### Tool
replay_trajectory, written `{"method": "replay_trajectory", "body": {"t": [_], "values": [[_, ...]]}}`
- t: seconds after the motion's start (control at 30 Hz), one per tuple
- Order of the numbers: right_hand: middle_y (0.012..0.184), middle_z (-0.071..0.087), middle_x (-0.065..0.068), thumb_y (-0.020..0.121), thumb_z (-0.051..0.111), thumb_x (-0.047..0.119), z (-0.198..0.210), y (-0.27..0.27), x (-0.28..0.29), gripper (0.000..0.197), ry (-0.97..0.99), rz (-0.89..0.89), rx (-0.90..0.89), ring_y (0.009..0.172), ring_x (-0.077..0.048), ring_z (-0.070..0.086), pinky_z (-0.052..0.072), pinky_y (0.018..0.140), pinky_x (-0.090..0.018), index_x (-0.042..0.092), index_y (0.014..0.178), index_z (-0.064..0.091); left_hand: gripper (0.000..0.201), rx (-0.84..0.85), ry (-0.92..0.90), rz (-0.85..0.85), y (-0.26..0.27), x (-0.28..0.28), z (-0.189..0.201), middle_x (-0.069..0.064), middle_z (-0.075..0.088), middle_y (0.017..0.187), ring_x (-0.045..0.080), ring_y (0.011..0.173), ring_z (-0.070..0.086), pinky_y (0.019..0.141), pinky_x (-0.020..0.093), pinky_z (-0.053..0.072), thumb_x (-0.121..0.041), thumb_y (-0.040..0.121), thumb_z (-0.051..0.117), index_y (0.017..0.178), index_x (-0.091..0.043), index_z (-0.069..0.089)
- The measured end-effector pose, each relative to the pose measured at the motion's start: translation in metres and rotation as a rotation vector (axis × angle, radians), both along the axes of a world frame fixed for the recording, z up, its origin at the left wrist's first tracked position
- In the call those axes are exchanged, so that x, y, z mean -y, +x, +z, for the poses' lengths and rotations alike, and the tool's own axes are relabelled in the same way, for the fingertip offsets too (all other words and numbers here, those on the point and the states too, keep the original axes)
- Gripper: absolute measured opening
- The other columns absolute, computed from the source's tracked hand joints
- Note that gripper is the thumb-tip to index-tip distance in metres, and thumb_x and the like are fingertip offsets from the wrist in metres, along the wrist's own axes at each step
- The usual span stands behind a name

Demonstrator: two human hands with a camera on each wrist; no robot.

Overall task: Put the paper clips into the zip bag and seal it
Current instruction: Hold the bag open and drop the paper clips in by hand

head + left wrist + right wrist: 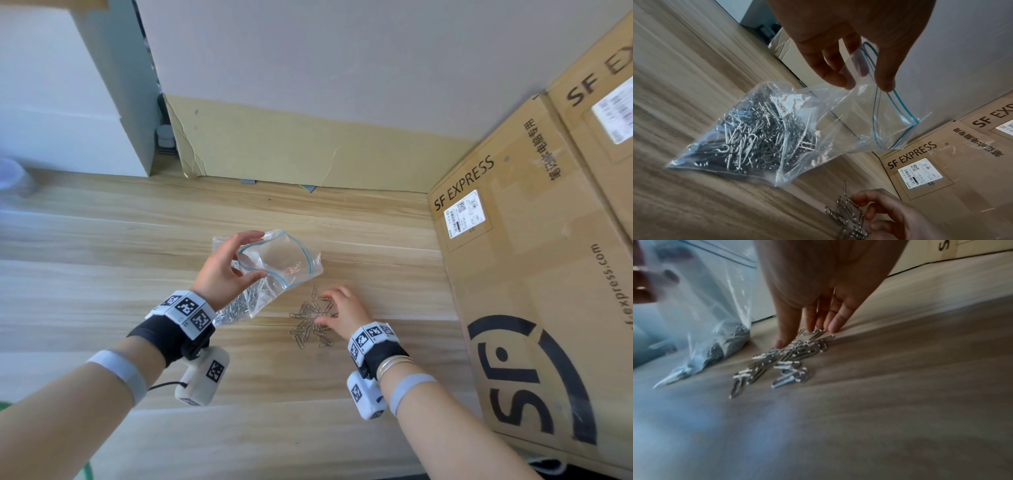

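Zip bag (818,113), clear, blue-edged mouth agape, heavy with silvery paper clips (748,138)

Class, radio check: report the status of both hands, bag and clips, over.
Left hand pinches zip bag mouth open. Right hand fingers down on loose paper clips, none lifted. Most clips bagged; bag unsealed. Nothing obstructing.

A pale wood-grain table (102,240) ran back to a grey wall (342,61). 2 cardboard boxes (534,274) marked SF EXPRESS stood at the right, a torn cardboard sheet (291,147) leaned behind, a white cabinet (68,102) stood at the left.
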State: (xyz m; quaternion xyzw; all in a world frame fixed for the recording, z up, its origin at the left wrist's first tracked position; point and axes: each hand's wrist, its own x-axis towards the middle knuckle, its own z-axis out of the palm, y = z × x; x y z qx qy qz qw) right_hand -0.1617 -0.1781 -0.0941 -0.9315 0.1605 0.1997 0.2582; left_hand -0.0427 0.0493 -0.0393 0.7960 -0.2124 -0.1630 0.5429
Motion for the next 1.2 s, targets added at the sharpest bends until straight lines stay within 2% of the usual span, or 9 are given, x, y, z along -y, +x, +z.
{"method": "replay_trajectory", "body": {"t": [0.1,0.17,0.33,0.47,0.6,0.73,0.83,1.0,1.2], "values": [[0.134,0.04,-0.001,0.06,0.08,0.038,0.004,-0.008,-0.005,0.079,-0.038,0.138,-0.055,0.124,-0.019,0.036,0.029,0.105,-0.03,0.023,0.129,0.043,0.07,-0.009,-0.002,-0.008,0.0,0.001,0.0,-0.049,0.045,0.108,-0.01,0.086,0.052,0.061,0.022,0.051,-0.009,0.07,0.076,0.105,-0.06,0.041],[0.135,0.037,-0.001,0.059,0.081,0.035,0.003,-0.01,-0.003,0.08,-0.04,0.214,-0.071,0.125,-0.02,0.033,0.028,0.107,-0.032,0.026,0.129,0.042,0.069,-0.013,-0.001,-0.006,-0.001,0.001,0.0,-0.049,0.045,0.108,-0.01,0.086,0.052,0.062,0.025,0.051,-0.009,0.07,0.076,0.105,-0.058,0.042],[0.124,0.047,-0.001,0.074,0.071,0.017,0.003,-0.009,0.003,0.041,0.038,0.241,-0.056,0.103,-0.012,0.048,0.04,0.092,-0.026,0.02,0.112,0.057,0.066,-0.012,0.0,0.004,0.0,0.0,-0.002,-0.041,0.05,0.106,-0.01,0.086,0.052,0.063,0.028,0.052,-0.008,0.071,0.075,0.107,-0.051,0.041],[0.114,0.055,-0.005,0.079,0.065,0.012,0.0,-0.006,0.0,0.02,0.031,0.238,-0.031,0.101,-0.023,0.054,0.04,0.082,-0.028,0.01,0.099,0.062,0.064,-0.009,0.004,-0.009,0.001,0.0,-0.001,-0.051,0.043,0.106,-0.014,0.088,0.05,0.061,0.018,0.05,-0.009,0.071,0.075,0.107,-0.05,0.041],[0.104,0.059,-0.011,0.081,0.061,0.008,0.002,-0.001,-0.002,0.012,0.034,0.283,-0.038,0.093,-0.026,0.055,0.041,0.079,-0.029,0.005,0.093,0.061,0.064,-0.008,0.003,-0.012,0.0,0.001,-0.001,-0.053,0.042,0.106,-0.016,0.091,0.049,0.061,0.014,0.049,-0.009,0.071,0.075,0.107,-0.051,0.041],[0.087,0.061,-0.012,0.078,0.059,0.002,0.003,0.001,-0.004,0.006,0.042,0.277,0.039,0.072,-0.02,0.05,0.036,0.07,-0.023,0.005,0.081,0.063,0.064,-0.011,-0.001,-0.013,0.0,0.001,0.0,-0.052,0.042,0.106,-0.016,0.091,0.05,0.062,0.016,0.049,-0.008,0.071,0.075,0.107,-0.05,0.041],[0.078,0.062,-0.011,0.073,0.059,-0.003,0.007,0.002,-0.006,0.011,0.064,0.224,0.107,0.066,-0.015,0.048,0.037,0.067,-0.021,0.004,0.076,0.066,0.064,-0.015,0.004,-0.016,0.0,0.001,0.0,-0.053,0.042,0.106,-0.015,0.089,0.051,0.063,0.018,0.05,-0.009,0.071,0.075,0.107,-0.05,0.041],[0.088,0.069,-0.007,0.081,0.062,0.005,0.05,0.013,0.001,0.008,0.045,0.201,0.234,0.079,-0.017,0.064,0.054,0.077,-0.024,0.009,0.083,0.069,0.065,-0.016,-0.012,-0.021,0.003,0.001,0.0,-0.053,0.043,0.106,-0.015,0.088,0.051,0.061,0.015,0.048,-0.008,0.071,0.075,0.107,-0.051,0.041],[0.077,0.067,-0.005,0.077,0.064,0.001,0.098,0.054,-0.003,0.01,0.038,0.285,0.518,0.067,-0.013,0.06,0.056,0.065,-0.025,0.01,0.077,0.068,0.063,0.005,-0.02,-0.045,0.002,0.005,0.001,-0.054,0.04,0.108,-0.017,0.089,0.049,0.06,0.011,0.047,-0.007,0.072,0.074,0.107,-0.048,0.041]]}}
